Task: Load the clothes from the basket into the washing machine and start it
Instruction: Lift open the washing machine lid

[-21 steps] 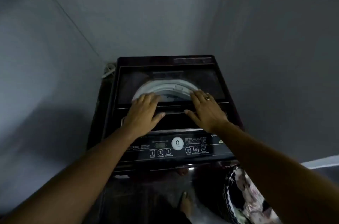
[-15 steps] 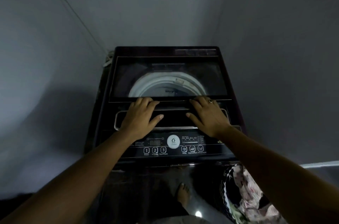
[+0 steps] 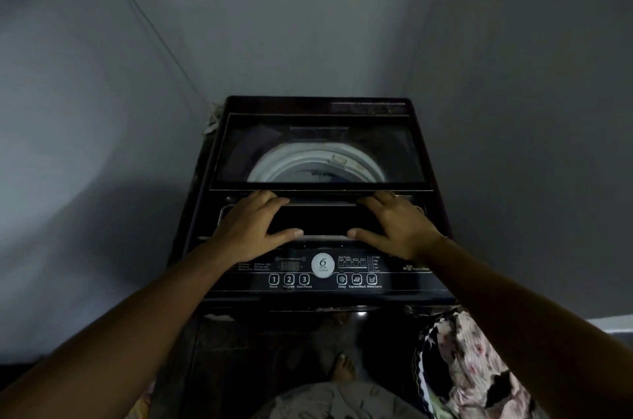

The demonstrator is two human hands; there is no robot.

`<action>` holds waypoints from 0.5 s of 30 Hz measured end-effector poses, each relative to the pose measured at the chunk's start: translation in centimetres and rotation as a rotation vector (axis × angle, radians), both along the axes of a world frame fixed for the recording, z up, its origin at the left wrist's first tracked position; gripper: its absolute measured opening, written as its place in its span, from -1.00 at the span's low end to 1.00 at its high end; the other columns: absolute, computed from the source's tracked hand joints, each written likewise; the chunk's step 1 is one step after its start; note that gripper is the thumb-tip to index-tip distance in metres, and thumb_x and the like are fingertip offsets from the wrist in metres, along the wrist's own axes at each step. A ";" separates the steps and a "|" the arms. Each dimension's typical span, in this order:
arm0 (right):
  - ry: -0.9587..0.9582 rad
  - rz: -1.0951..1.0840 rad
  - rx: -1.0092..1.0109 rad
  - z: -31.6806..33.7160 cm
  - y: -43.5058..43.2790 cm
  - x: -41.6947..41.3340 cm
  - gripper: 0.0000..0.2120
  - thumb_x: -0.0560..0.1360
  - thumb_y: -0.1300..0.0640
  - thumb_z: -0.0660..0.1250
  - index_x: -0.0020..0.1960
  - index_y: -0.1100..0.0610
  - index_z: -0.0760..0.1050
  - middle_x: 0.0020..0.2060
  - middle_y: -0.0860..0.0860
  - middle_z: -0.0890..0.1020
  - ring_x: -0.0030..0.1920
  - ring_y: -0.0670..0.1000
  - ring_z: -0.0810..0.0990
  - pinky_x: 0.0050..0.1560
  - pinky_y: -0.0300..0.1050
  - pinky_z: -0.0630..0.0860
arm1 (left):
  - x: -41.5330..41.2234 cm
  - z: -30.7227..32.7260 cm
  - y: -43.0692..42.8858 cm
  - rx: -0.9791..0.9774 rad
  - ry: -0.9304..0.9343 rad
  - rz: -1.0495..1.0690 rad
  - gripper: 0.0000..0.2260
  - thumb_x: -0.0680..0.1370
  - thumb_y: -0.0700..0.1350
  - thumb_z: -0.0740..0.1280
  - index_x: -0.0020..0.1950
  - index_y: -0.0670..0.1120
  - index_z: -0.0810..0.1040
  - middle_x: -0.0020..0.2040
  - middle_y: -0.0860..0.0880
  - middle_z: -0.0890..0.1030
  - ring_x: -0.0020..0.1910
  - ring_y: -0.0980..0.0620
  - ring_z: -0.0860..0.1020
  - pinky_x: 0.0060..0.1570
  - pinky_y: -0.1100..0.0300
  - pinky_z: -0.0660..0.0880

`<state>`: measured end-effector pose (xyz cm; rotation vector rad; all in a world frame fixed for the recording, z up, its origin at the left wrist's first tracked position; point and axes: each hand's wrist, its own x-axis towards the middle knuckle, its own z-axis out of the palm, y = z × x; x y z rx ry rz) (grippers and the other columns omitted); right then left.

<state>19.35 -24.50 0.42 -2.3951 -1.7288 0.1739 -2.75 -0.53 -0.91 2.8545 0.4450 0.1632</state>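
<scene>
Left hand [image 3: 253,223], right hand [image 3: 397,223] slid nearer along lid [image 3: 318,151]; both spread flat.

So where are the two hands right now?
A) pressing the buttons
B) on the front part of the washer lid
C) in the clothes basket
B: the left hand and the right hand both lie on the lid's front panel, just beyond the buttons.

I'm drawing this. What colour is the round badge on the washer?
The badge is white; head view.
</scene>
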 end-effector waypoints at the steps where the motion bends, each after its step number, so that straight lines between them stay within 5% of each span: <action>1: -0.018 0.011 0.004 0.6 0.0 0.0 -0.21 0.49 -0.51 0.14 0.46 0.05 0.37 0.33 0.05 0.51 0.28 0.06 0.52 0.27 0.05 0.51 | 0.0 0.6 0.1 0.019 -0.010 -0.010 -0.17 0.43 0.54 0.16 0.46 -0.04 0.44 0.22 0.06 0.51 0.23 0.06 0.47 0.20 0.12 0.48; 6: -0.136 0.081 -0.004 4.6 0.2 1.0 -0.07 0.40 -0.57 0.17 0.53 0.06 0.27 0.37 0.09 0.47 0.29 0.09 0.50 0.26 0.06 0.51 | 0.3 4.9 1.2 0.056 0.010 -0.057 -0.07 0.32 0.56 0.28 0.54 0.03 0.33 0.36 0.07 0.44 0.33 0.08 0.40 0.29 0.14 0.39; 15: -0.380 0.092 0.129 11.8 1.8 3.3 -0.30 0.51 -0.49 0.10 0.32 0.04 0.48 0.13 0.04 0.60 0.04 0.09 0.61 0.02 0.00 0.57 | 2.7 12.5 4.0 0.120 -0.001 -0.112 -0.29 0.45 0.49 0.22 0.44 0.07 0.47 0.32 0.07 0.56 0.25 0.07 0.52 0.19 0.12 0.51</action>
